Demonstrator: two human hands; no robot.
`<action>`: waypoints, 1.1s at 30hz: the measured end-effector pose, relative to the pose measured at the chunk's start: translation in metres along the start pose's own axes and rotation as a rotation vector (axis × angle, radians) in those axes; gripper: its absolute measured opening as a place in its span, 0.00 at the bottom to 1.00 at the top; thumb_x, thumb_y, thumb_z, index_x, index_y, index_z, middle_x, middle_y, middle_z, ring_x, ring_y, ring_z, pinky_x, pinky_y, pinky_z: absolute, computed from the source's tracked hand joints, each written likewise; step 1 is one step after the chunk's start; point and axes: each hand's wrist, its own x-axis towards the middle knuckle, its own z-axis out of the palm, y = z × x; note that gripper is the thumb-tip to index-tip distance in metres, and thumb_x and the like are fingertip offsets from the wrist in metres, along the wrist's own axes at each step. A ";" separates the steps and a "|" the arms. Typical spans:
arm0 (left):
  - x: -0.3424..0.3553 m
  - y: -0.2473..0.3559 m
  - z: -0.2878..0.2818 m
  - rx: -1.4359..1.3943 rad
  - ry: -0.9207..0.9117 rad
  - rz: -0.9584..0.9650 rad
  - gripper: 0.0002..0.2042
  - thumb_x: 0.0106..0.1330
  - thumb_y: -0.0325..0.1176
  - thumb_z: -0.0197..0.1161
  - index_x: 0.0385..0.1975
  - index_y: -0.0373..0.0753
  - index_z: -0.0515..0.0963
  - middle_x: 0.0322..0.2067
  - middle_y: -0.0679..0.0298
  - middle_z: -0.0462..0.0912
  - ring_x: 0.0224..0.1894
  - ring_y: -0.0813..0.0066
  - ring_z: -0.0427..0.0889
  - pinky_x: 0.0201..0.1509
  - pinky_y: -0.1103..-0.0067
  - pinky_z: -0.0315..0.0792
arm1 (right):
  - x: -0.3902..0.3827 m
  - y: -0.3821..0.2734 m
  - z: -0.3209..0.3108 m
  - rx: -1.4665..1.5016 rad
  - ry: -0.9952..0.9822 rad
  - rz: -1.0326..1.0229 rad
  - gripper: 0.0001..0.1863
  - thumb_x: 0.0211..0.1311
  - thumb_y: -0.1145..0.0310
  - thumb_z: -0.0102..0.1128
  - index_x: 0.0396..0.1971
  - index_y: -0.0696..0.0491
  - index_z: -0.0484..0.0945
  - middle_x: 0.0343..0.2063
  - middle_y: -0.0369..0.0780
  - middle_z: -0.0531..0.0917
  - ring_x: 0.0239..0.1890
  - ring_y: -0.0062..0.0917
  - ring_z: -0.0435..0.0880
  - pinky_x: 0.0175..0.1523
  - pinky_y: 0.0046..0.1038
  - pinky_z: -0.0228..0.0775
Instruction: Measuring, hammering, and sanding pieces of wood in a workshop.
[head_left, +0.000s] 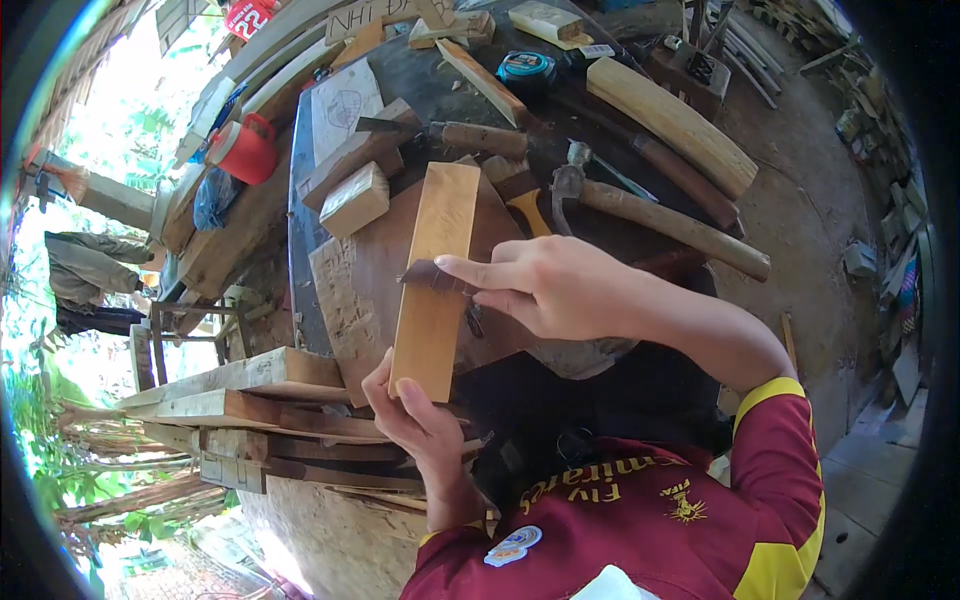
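A smooth, light wooden block (441,215) slants upright in the middle of the view. My left hand (425,420) grips its lower end, thumb on the face and fingers round the far edge. Across the block's middle lies a dark brown piece of sandpaper (425,273). My right hand (565,285) comes in from the right and presses the sandpaper flat, with its index finger extended and thumb below. Behind the block is a brown board (370,265) with a rough, chipped edge.
Right of the block lies a hammer (670,222), near a thick curved timber (675,125). A blue tape measure (527,68) sits at the far side. Stacked planks (230,410) jut in from the left. A red jug (243,148) stands farther left, and a small wood block (355,200) lies closer.
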 end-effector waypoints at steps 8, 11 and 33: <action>-0.002 0.009 -0.015 0.390 0.000 0.107 0.23 0.68 0.50 0.67 0.45 0.33 0.84 0.48 0.51 0.85 0.50 0.56 0.83 0.56 0.66 0.73 | -0.001 -0.005 -0.002 -0.130 -0.085 0.025 0.25 0.70 0.66 0.60 0.66 0.46 0.75 0.24 0.45 0.80 0.23 0.41 0.81 0.29 0.39 0.73; 0.004 0.012 -0.019 0.536 -0.023 0.333 0.30 0.61 0.54 0.73 0.51 0.32 0.81 0.57 0.52 0.80 0.56 0.57 0.78 0.62 0.65 0.70 | 0.004 -0.010 0.000 -0.208 -0.103 0.030 0.26 0.70 0.65 0.59 0.67 0.46 0.74 0.24 0.44 0.80 0.23 0.40 0.82 0.28 0.38 0.73; 0.009 -0.028 0.004 0.325 0.063 0.267 0.31 0.44 0.36 0.83 0.49 0.39 0.76 0.44 0.64 0.83 0.47 0.64 0.80 0.59 0.69 0.61 | 0.053 -0.008 -0.020 0.134 -0.441 -0.099 0.25 0.66 0.73 0.59 0.64 0.44 0.78 0.22 0.46 0.82 0.22 0.41 0.81 0.31 0.38 0.73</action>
